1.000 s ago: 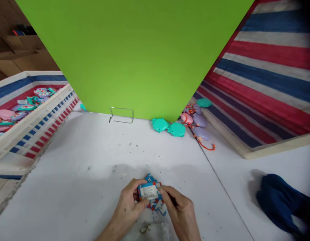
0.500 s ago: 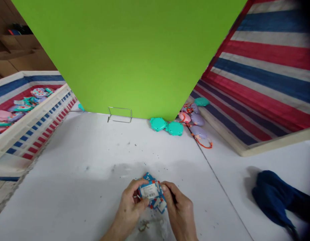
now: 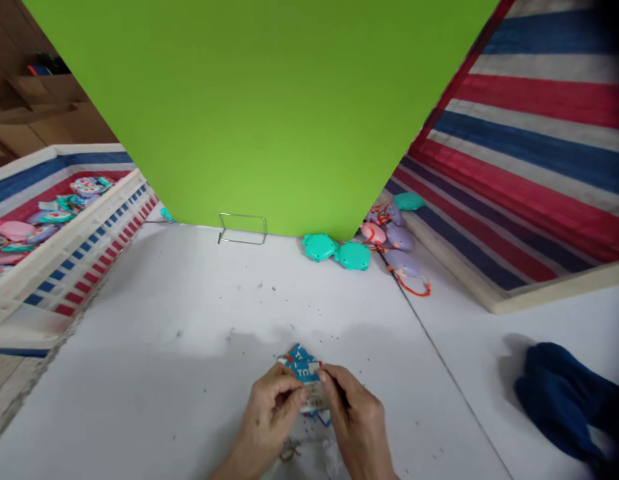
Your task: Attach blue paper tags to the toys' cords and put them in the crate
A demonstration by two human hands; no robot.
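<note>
Low in the head view, both my hands meet over a small stack of blue printed cardboard tags [image 3: 298, 352] on the white table [image 3: 189, 320]. One tag with a white barcode label [image 3: 317, 397] lies between my fingers. My left hand [image 3: 267, 410] is closed, thumb and forefinger pinched at the tag's left edge. My right hand [image 3: 357, 417] grips the tag's right side between thumb and forefinger. More tags show behind and below, partly covered by my hands. Just below sit a brown twisted tie [image 3: 289, 450] and a clear plastic scrap [image 3: 331, 455].
A green panel [image 3: 264, 120] rises behind a bent wire stand [image 3: 243, 229]. Turquoise animal-shaped cases [image 3: 353, 255] and purple ones [image 3: 402, 262] lie at the back right. A filled basket [image 3: 74, 260] stands left, a striped-lined crate [image 3: 499, 303] right, near dark blue cloth [image 3: 559, 393].
My left fingers have drawn together at the tag's edge. The barcode label has shifted down and right, and blue printing above it now shows. The whole view has shifted slightly.
</note>
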